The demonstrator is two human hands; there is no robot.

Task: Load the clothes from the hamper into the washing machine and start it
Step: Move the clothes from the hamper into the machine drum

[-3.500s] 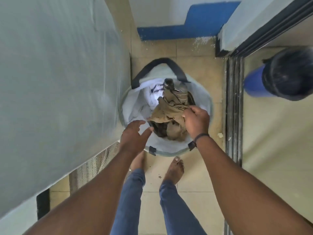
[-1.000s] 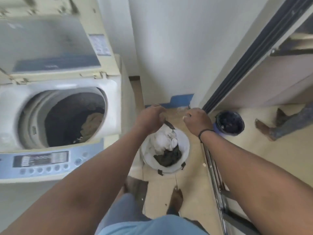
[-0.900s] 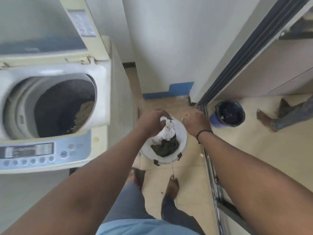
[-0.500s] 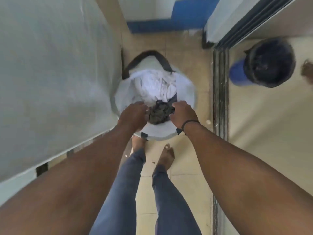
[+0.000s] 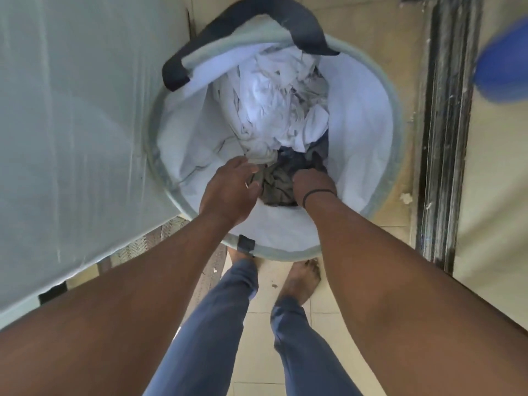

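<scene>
A round white hamper (image 5: 368,132) with a dark strap handle stands on the tiled floor in front of my feet. Crumpled white clothes (image 5: 274,101) fill its far half. A dark olive-grey garment (image 5: 281,182) lies bunched at the near side. Both my hands reach down into the hamper. My left hand (image 5: 228,187) grips the left edge of the dark garment, fingers curled into the cloth. My right hand (image 5: 313,185) digs into its right side, fingers buried and hidden in the fabric. The washing machine's side panel (image 5: 85,124) fills the left.
A dark sliding-door track (image 5: 445,124) runs down the right side. A blue bucket (image 5: 505,67) shows at the right edge beyond it. A woven mat (image 5: 143,247) lies under the machine's corner. My bare feet stand just behind the hamper.
My view has dropped from the open washer drum down onto the hamper. Both hands have gone deeper into the hamper and closed on the dark garment.
</scene>
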